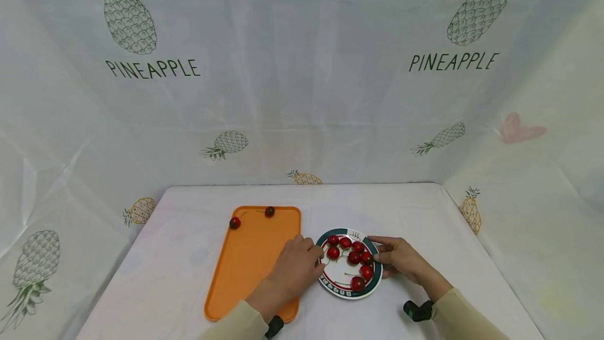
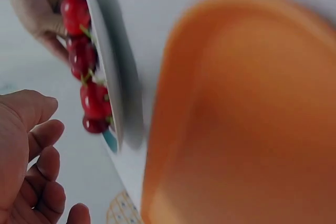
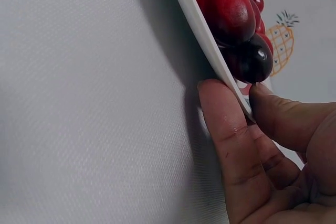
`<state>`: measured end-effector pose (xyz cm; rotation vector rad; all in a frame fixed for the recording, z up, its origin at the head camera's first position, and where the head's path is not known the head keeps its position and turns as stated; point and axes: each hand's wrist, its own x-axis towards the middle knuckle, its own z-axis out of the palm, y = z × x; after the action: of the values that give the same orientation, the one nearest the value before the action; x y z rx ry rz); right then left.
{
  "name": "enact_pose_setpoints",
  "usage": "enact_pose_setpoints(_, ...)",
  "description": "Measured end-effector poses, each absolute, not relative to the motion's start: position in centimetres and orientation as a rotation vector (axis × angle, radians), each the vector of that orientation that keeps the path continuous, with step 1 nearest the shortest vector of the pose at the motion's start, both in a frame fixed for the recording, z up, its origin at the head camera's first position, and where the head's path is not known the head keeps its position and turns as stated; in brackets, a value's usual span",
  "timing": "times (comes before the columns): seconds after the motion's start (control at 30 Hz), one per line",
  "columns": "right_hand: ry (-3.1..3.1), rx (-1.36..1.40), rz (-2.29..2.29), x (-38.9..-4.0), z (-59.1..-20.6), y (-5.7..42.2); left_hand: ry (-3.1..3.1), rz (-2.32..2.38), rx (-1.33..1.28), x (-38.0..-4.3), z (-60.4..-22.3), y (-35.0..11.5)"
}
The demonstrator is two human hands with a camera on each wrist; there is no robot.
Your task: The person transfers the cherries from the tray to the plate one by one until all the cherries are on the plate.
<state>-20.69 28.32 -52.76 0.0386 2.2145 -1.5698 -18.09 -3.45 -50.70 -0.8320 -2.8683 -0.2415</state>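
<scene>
A round plate with a dark green rim carries several red cherries, some with stems. My right hand pinches the plate's right edge; in the right wrist view the thumb lies over the rim and a finger reaches under it. At the plate's left side is my left hand, its fingers loosely bent. The left wrist view shows a gap between those fingers and the plate, and nothing in their hold. An orange tray lies left of the plate, partly hidden by the left forearm.
Two more cherries lie at the tray's far end, a dark one near the back edge and another cherry on the left rim. White cloth covers the table. A pineapple-print curtain hangs behind and along both sides.
</scene>
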Motion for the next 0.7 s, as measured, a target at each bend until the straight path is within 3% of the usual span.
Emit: enact_pose_setpoints(0.7,2.22,0.013,-1.562,-20.8,-52.8,28.3,-2.853,-0.302,-0.451,-21.9,-49.0,-15.6)
